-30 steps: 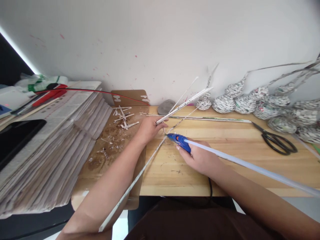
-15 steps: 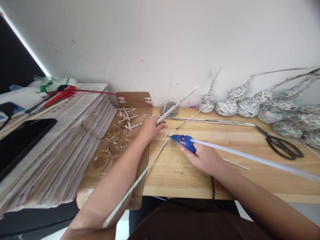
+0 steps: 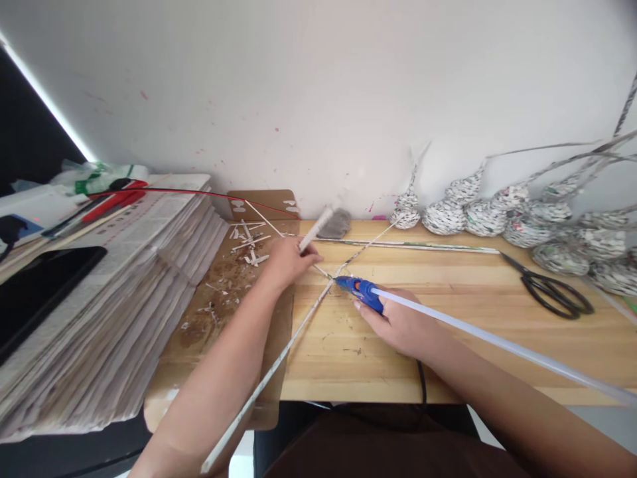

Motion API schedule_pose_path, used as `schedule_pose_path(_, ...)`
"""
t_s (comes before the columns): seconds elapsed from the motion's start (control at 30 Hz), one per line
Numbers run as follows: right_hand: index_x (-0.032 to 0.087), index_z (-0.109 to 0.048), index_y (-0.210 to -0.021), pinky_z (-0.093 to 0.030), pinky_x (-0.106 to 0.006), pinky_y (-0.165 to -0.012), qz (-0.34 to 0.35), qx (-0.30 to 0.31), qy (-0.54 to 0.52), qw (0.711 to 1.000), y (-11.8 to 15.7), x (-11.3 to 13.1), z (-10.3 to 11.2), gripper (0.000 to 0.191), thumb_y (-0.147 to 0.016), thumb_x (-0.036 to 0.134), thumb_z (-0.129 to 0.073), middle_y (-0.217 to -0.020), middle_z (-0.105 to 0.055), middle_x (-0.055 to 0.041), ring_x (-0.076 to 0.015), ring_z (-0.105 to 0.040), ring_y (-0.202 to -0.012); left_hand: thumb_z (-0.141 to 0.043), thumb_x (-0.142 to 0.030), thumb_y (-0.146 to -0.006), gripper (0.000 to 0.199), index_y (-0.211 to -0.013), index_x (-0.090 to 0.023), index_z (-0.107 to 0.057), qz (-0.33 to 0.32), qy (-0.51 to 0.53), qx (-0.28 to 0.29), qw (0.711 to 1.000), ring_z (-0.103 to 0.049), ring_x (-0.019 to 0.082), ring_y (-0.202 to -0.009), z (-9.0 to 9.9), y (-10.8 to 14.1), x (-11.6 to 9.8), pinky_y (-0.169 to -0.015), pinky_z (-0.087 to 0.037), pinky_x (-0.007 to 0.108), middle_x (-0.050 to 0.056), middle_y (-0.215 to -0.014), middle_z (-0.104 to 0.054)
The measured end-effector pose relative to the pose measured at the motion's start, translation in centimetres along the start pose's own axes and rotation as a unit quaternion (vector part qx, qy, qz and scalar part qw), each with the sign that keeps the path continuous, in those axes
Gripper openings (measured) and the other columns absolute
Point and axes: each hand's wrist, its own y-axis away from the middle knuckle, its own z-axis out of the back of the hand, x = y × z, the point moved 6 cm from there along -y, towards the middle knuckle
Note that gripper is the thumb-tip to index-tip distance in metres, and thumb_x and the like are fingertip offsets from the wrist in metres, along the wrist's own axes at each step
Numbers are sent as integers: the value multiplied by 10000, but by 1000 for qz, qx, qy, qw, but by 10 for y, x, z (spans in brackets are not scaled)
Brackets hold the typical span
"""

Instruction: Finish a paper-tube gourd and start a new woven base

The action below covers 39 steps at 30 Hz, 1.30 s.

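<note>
My right hand [image 3: 405,323] is closed around a blue hot glue gun [image 3: 363,291], its nozzle at the spot where thin rolled-paper sticks cross. A long clear glue stick [image 3: 478,323] sticks out of the gun's back. One long paper stick [image 3: 279,362] slants from that crossing down over my left forearm, and a thinner length runs up to the right. My left hand [image 3: 291,265] pinches a short bundle of rolled-paper sticks [image 3: 317,229], blurred at the top. Another thin paper stick [image 3: 263,218] passes by my left fingers to the crossing; the grip on it is partly hidden.
Woven paper gourds [image 3: 442,218] line the wall at right, near black scissors [image 3: 557,292]. Long paper sticks [image 3: 423,247] lie along the table's back. At left are a newspaper stack [image 3: 184,265], a phone [image 3: 54,292] and brown cardboard [image 3: 199,358] with paper scraps.
My left hand has shifted a little left, and its bundle stands steeper. A thin stick now angles from the upper left to the crossing. The glue gun stays at the crossing.
</note>
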Motion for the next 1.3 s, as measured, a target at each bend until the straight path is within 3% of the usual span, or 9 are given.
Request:
schedule_pose_path(0.07, 192, -643, -873, -407, -289, -636, 0, -8, -11, 1000, 0, 0, 0, 326, -957, 422, -427, -786, -710, -71, -213, -645, -697, -731, -241, -673, 72, -699, -182, -700, -12, 0, 83, 997, -647, 176, -685, -17, 0, 1, -648, -455, 271, 16, -716, -721)
schedule_pose_path(0.2, 190, -644, -857, -402, -282, -614, -10, 1, -36, 999, -2, -6, -4, 389, -962, 478, -404, -777, -705, -73, -208, -637, -685, -735, -251, -668, 127, -769, -175, -726, -11, -37, 124, 991, -665, 187, -704, -28, -1, 8, -664, -471, 277, 38, -758, -743)
schedule_pose_path(0.4, 188, -648, -851, -385, -276, -605, -28, 13, -55, 998, -2, -10, -8, 416, -966, 499, -396, -708, -676, -59, -193, -614, -642, -690, -221, -706, 75, -750, -175, -731, -18, -56, 134, 989, -669, 194, -729, -32, 0, 9, -690, -473, 285, 47, -772, -748)
schedule_pose_path(0.57, 182, -643, -846, -392, -276, -635, -21, 5, -60, 998, -2, -10, -6, 394, -961, 480, -413, -761, -687, -71, -196, -620, -686, -746, -286, -666, 153, -775, -181, -722, -17, -10, 161, 987, -657, 171, -674, -40, 3, 9, -618, -464, 252, 21, -744, -738)
schedule_pose_path(0.73, 180, -618, -765, -364, -269, -598, 1, -14, -64, 998, -6, -11, -2, 370, -945, 455, -448, -682, -640, -46, -176, -570, -611, -717, -418, -704, 240, -672, -182, -692, -17, -71, 121, 990, -616, 173, -608, -24, 8, -6, -564, -412, 259, 27, -646, -699)
schedule_pose_path(0.83, 185, -611, -732, -368, -261, -600, 4, -11, -82, 997, -7, -12, -1, 352, -939, 426, -460, -658, -631, -35, -172, -574, -613, -725, -522, -662, 324, -650, -201, -683, -10, -120, 155, 981, -607, 183, -572, -18, 24, -17, -518, -380, 260, 26, -612, -683)
schedule_pose_path(0.9, 187, -617, -741, -371, -259, -602, -2, -13, -90, 996, -8, -13, 0, 340, -935, 421, -465, -669, -640, -37, -174, -584, -622, -779, -482, -590, 328, -773, -220, -708, -8, -134, 185, 974, -631, 196, -602, -18, 36, -21, -519, -387, 255, 20, -662, -704)
schedule_pose_path(1.0, 191, -619, -742, -360, -257, -587, -1, -15, -90, 996, -8, -13, 2, 326, -925, 423, -479, -663, -641, -35, -174, -582, -612, -745, -324, -614, 335, -930, -219, -706, -3, -139, 202, 969, -664, 208, -664, -20, 52, -22, -570, -421, 255, 24, -735, -728)
schedule_pose_path(1.3, 196, -548, -615, -293, -264, -524, -2, -42, -70, 997, 30, -14, 30, 358, -894, 419, -522, -540, -560, -8, -143, -490, -500, -638, -266, -711, 286, -979, -210, -722, 16, -20, 164, 986, -682, 188, -718, -24, 90, -35, -666, -480, 265, 8, -778, -735)
